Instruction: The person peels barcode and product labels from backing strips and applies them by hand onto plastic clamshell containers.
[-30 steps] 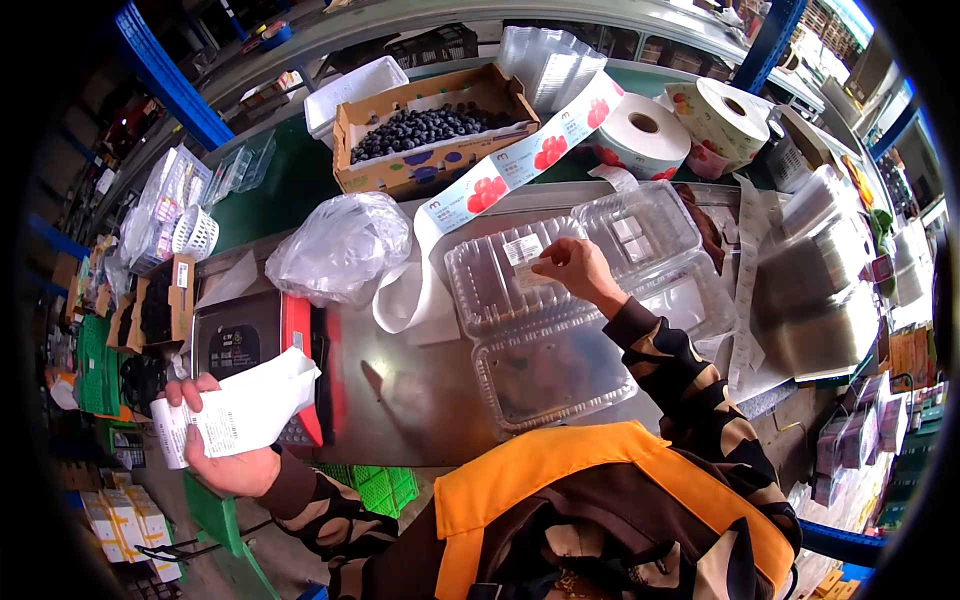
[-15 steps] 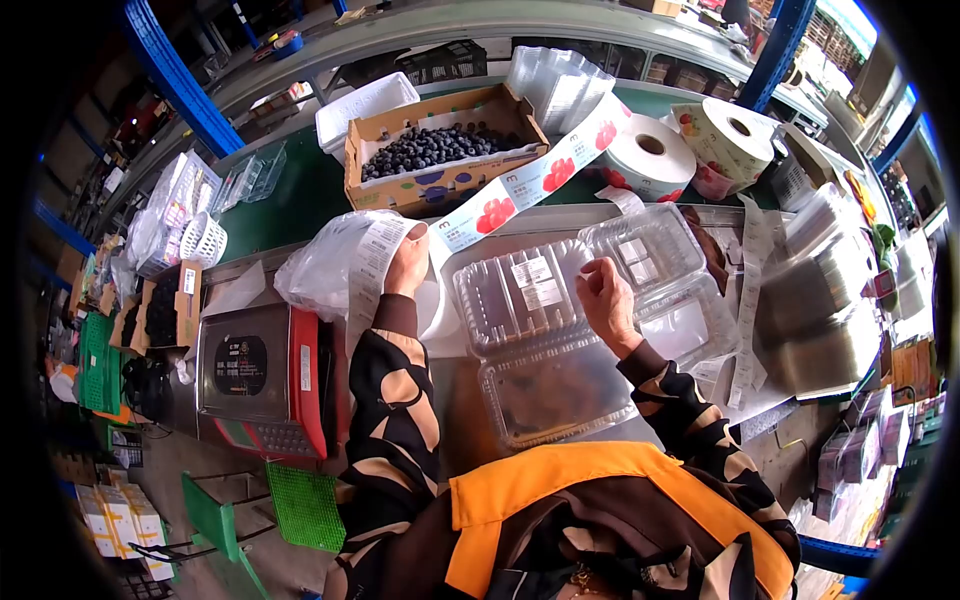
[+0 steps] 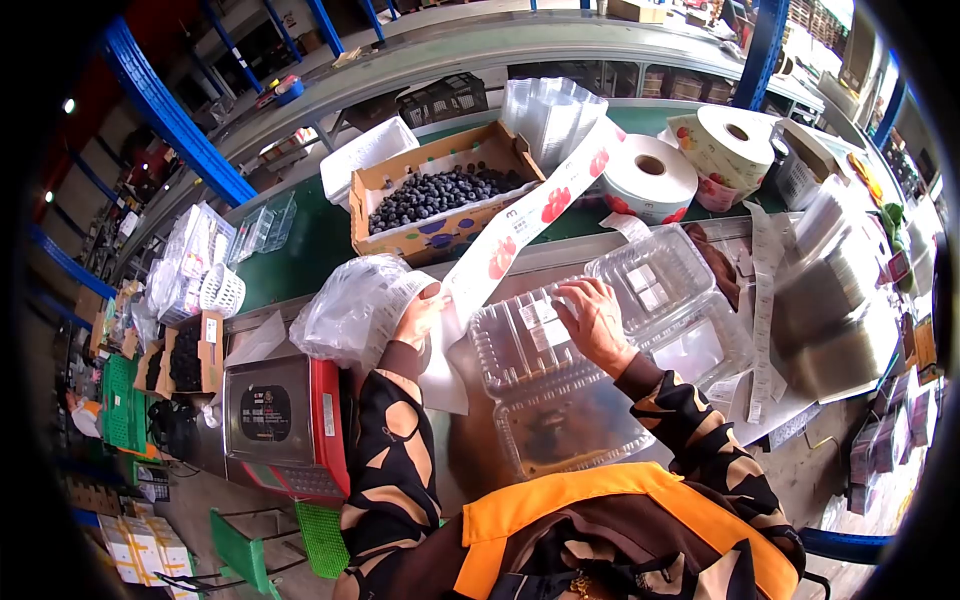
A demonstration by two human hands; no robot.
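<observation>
The left hand has its fingers curled closed round a white label strip, beside a crumpled plastic bag. The right hand is half open, fingers bent at the label on the clear box; whether they grip anything, I cannot tell. That box lies on a shiny metal table, between a red scale and stacked clear trays. Behind runs a green surface bearing a carton of dark berries and two label rolls. Farther back are a long grey bench and blue posts; a green chair stands on the floor at lower left.
</observation>
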